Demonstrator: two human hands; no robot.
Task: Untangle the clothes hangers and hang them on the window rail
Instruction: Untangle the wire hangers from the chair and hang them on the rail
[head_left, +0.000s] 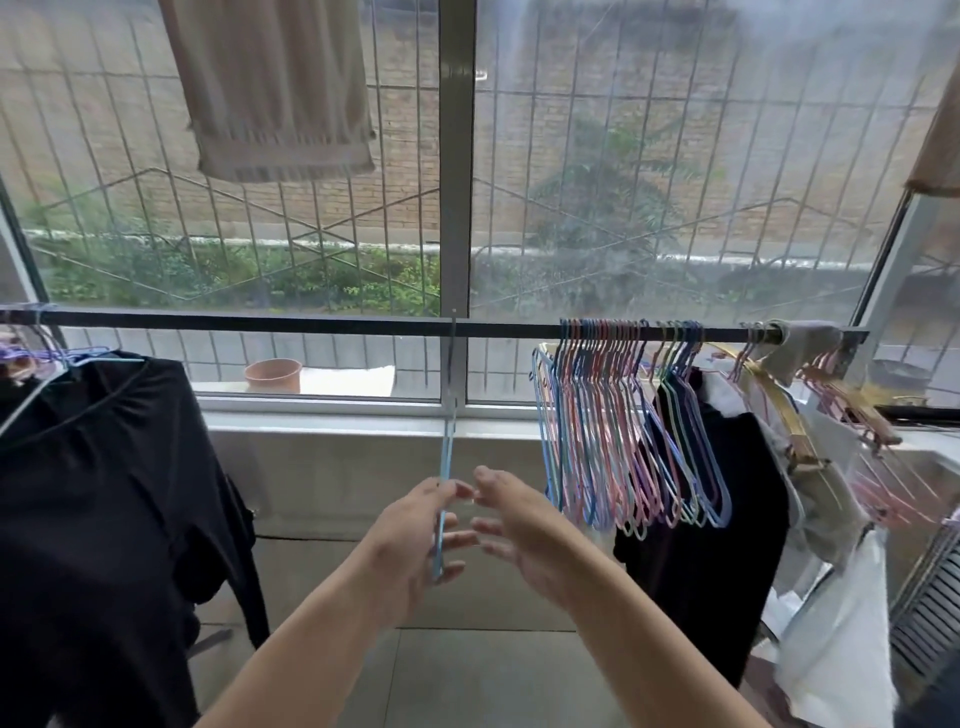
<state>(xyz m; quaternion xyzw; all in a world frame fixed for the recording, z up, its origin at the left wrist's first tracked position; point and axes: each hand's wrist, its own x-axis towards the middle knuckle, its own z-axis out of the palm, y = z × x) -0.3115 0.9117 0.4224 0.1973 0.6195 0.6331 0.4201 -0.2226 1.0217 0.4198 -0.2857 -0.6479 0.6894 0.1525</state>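
Single blue hanger (448, 457) hangs edge-on from the window rail (260, 318), hook over the bar near the window's centre post, well apart from the packed row of coloured hangers (623, 426) further right on the same rail. Left hand (415, 540) grips the lower part of the blue hanger, thumb and fingers (452, 540) curled round the wire; whether a second hanger sits behind it cannot be told, since it shows only as a thin line. Right hand (524, 535) hovers just beside it, fingers (491, 530) spread and loosely bent, holding nothing. Black garment (104, 493) hangs at far left on its own hanger, another dark one (717, 493) behind the coloured row. Clay pot (274, 374) on the sill outside. Judgement: the step is seating this hanger squarely on the rail, or checking it is free of any other. To do it well, hold the bottom steady with the left, confirm the hook is fully over the bar, let go gently so it does not swing off, then slide it right toward the row without hooking the neighbouring wires. Risk: sideways pull tips the hook off.
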